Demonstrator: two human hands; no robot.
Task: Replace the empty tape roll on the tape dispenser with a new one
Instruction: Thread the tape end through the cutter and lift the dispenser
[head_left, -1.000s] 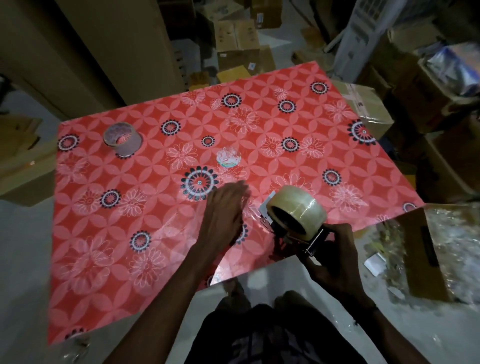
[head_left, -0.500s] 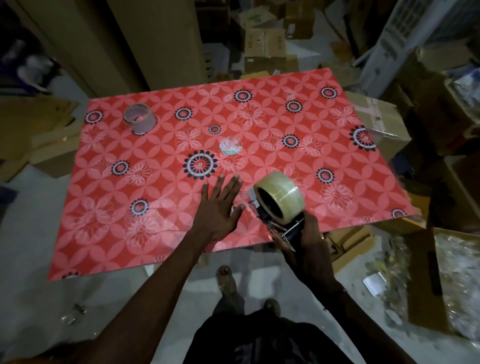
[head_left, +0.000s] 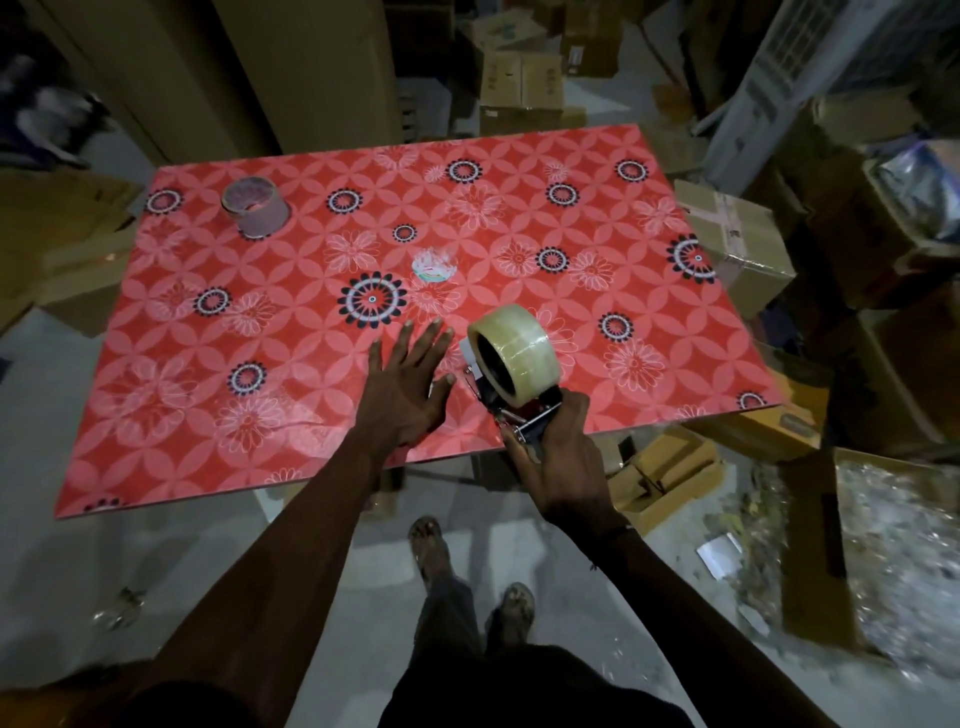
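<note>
table (head_left: 260, 395); dispenser (head_left: 519, 410) in right hand (head_left: 563, 457)

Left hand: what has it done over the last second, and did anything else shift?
The left hand went from curled, fingertips on the table, to open and spread flat beside the tape dispenser. The right hand still grips the dispenser, new tape roll mounted. The empty roll stayed put.

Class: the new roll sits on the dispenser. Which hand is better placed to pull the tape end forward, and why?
Left. The left hand is open and free beside the tape roll, while the right hand grips the dispenser handle.
</note>
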